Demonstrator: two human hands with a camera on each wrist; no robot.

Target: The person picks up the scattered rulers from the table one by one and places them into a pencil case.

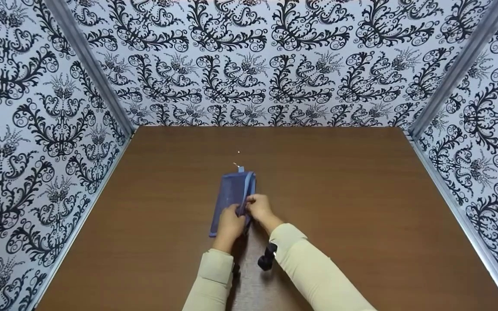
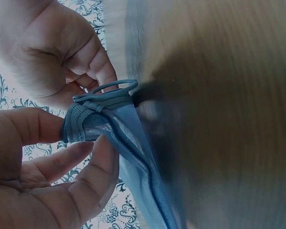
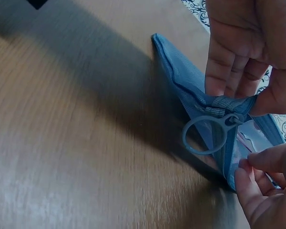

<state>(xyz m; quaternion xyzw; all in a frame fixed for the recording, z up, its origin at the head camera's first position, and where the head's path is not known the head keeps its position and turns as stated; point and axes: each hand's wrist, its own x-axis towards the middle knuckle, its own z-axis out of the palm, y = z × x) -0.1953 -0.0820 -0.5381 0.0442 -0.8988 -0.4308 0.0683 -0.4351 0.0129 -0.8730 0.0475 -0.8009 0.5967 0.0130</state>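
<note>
A blue zip pouch (image 1: 227, 196) with a see-through panel is raised partly off the brown table, its long zipped edge facing right. My left hand (image 1: 231, 224) pinches the near end of that edge between thumb and fingers, beside a round ring pull (image 3: 205, 135). Across the edge, my right hand (image 1: 259, 206) has its thumb and fingertips together on the pouch's side, close to the ring. In the right wrist view the pouch's two sides spread apart below the ring. What lies inside cannot be made out clearly.
The brown wooden table (image 1: 339, 194) is bordered by patterned black-and-white walls (image 1: 270, 65) at the back and both sides. A small blue tab (image 1: 241, 169) sticks out from the pouch's far end. A black wrist camera (image 1: 267, 257) hangs beside the right sleeve.
</note>
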